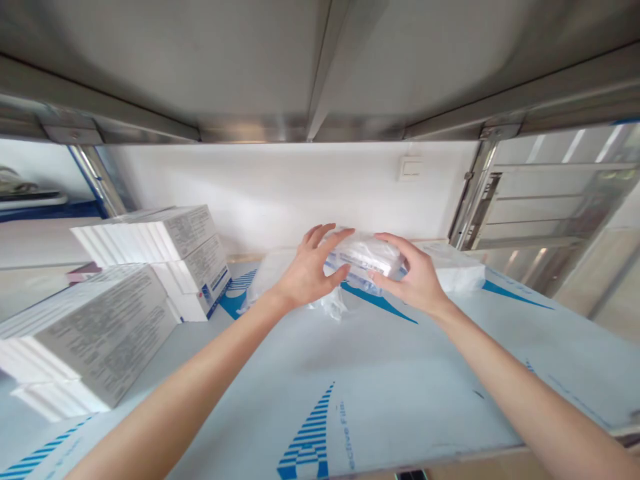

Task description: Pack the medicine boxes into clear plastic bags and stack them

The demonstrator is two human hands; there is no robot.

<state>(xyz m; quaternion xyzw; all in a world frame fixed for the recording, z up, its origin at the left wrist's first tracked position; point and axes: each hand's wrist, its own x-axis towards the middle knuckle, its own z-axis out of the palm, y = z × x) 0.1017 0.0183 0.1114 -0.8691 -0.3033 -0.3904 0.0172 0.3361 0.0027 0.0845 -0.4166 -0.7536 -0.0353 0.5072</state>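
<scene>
Near the back of the shelf, a clear plastic-wrapped package (364,257) with white and blue showing through is between my two hands. My left hand (316,265) has its fingers over the package's left end and its thumb in front. At the right end, my right hand (414,275) grips it with fingers on top and thumb on the near face. Crumpled clear plastic (331,307) hangs below the package, by my left hand. Behind my left wrist lies another clear plastic-wrapped item (267,270), partly hidden.
Stacked white printed boxes stand on the left, a near stack (107,340) and a farther one (193,250). A white plastic-wrapped block (457,267) lies at back right. Blue-marked film covers the shelf (410,393). A metal shelf (250,67) hangs low overhead; metal posts (475,193) flank the sides.
</scene>
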